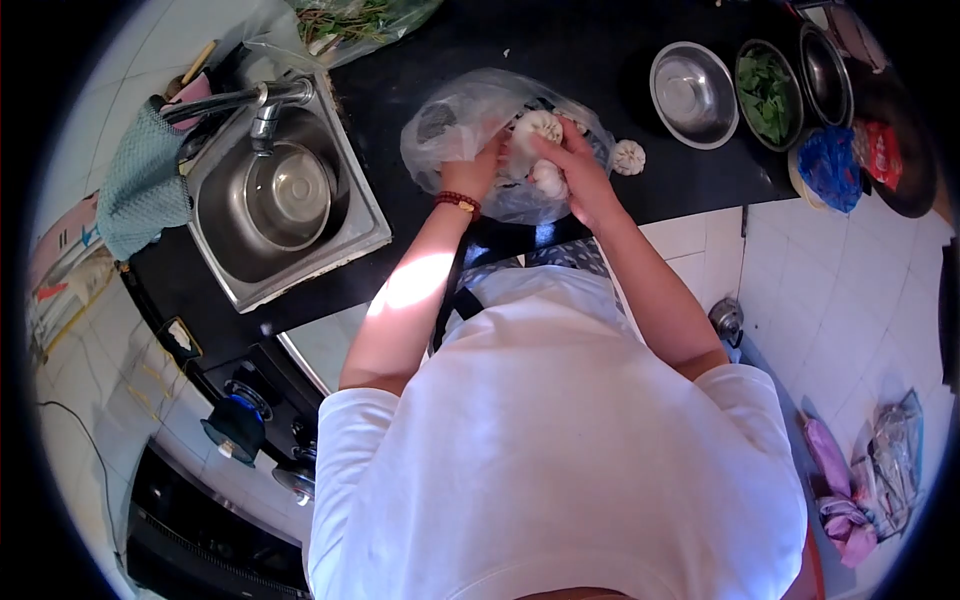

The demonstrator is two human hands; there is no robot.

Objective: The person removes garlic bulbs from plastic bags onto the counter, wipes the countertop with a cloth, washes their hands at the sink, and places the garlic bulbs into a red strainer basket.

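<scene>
A clear plastic bag lies on the dark counter in front of me, with garlic bulbs in its mouth. My right hand is closed around garlic: one white garlic bulb shows above the fingers and another bulb below the thumb. At the bag's left side, my left hand, with a red bead bracelet at the wrist, grips the plastic; its fingers are partly hidden by the film. One more garlic bulb sits on the counter just right of the bag.
On the left is a steel sink with a metal pot under the faucet. Metal bowls stand at the right, an empty-looking bowl and one with green leaves. A lit gas burner is at lower left.
</scene>
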